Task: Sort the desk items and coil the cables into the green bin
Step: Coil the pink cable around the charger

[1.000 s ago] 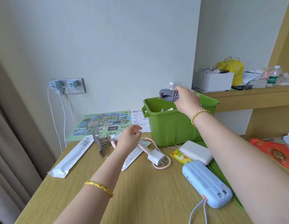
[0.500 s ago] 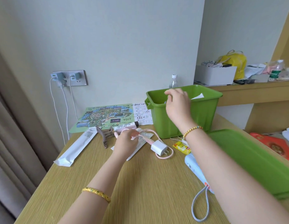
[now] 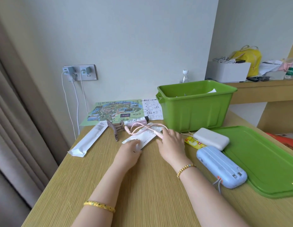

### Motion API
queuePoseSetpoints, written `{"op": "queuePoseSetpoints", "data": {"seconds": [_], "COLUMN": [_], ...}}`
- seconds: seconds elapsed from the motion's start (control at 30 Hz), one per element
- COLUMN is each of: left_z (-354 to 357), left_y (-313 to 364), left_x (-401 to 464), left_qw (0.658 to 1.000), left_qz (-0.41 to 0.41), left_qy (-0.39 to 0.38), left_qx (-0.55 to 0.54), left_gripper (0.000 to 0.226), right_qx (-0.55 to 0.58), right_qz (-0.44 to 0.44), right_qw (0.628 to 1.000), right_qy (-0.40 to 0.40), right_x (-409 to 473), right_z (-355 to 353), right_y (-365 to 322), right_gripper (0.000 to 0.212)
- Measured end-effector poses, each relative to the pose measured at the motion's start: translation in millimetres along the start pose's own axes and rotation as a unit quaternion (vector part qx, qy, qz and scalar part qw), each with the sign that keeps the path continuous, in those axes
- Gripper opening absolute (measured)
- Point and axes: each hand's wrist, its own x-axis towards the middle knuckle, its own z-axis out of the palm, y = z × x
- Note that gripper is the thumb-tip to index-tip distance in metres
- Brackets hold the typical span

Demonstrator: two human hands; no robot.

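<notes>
With the grey coil released into the green bin [image 3: 196, 110] at one o'clock, the right hand [image 3: 171, 145] was lowered, loosely open, onto the pink cable [image 3: 143, 127]; the left hand [image 3: 130, 149] lay open on a packet [image 3: 142, 139].

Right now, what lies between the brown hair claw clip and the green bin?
In the head view, the looped pink cable on a white paper packet, between brown hair claw clip and green bin.

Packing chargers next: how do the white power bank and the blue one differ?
The white power bank is plain, smaller and lies nearer the green bin; the blue power bank is longer, ribbed, with a grey loop at its near end. The white one partly rests on the green lid. Both lie flat.
</notes>
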Motion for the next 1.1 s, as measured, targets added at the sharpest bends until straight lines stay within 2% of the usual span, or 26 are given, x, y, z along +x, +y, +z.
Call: {"op": "queuePoseSetpoints", "data": {"seconds": [0.1, 0.2, 0.33, 0.43, 0.53, 0.67, 0.77, 0.83, 0.87, 0.93, 1.03, 1.1], "left_z": [1.0, 2.6, 2.5, 2.3, -6.3, -20.4, -29.3, -34.6, -36.2, -36.2, -27.0, -18.7], "left_y": [-3.0, 0.2, 14.3, 21.1, 19.5, 12.8, 0.9, -12.5, -18.1, -24.5, -19.5, -12.2], "left_x": [-0.7, 3.3, 8.7, 5.9, 0.5, -2.4, -3.1, -3.1, -2.9, -1.6, -0.4, -0.6], "left_qw": [1.0, 0.994, 0.962, 0.942, 0.932, 0.955, 0.982, 0.986, 0.987, 0.989, 0.995, 0.996], "left_qz": [0.019, 0.018, 0.01, 0.025, 0.042, 0.036, 0.01, 0.0, 0.004, 0.011, 0.009, 0.022], "left_qy": [0.013, 0.011, -0.02, -0.035, -0.011, 0.025, 0.076, 0.117, 0.129, 0.128, 0.082, 0.065], "left_qx": [0.016, 0.106, 0.272, 0.332, 0.36, 0.293, 0.175, 0.118, 0.097, 0.069, 0.05, 0.058], "left_gripper": [0.028, 0.033, 0.031, 0.031, 0.03, 0.031, 0.016, 0.017, 0.016, 0.02, 0.027, 0.029], "right_qx": [-0.02, -0.027, -0.025, -0.032, -0.035, -0.048, -0.031, -0.003, -0.002, -0.034, -0.079, -0.094], "right_qz": [0.023, 0.016, 0.04, 0.062, 0.064, 0.02, -0.11, -0.2, -0.216, -0.175, -0.036, -0.009], "right_qw": [0.999, 0.999, 0.999, 0.997, 0.997, 0.999, 0.992, 0.979, 0.976, 0.983, 0.996, 0.995], "right_qy": [-0.035, -0.027, 0.006, 0.02, 0.016, 0.018, 0.061, 0.049, 0.036, 0.037, 0.031, 0.006], "right_x": [0.5, 1.5, 1.9, 2.0, 1.7, 2.3, 2.1, 0.6, -0.9, -0.4, 2.5, 3.6], "right_z": [8.4, 10.5, 10.4, 9.5, 10.5, 12.2, 11.0, 13.7, 16.6, 20.8, 15.3, 11.6], "right_y": [3.9, 6.3, 10.1, 14.1, 14.1, 12.4, 2.8, -8.3, -12.6, -12.5, 2.7, 9.8], "right_gripper": [0.042, 0.03, 0.028, 0.028, 0.033, 0.052, 0.055, 0.048, 0.046, 0.046, 0.047, 0.034]}}
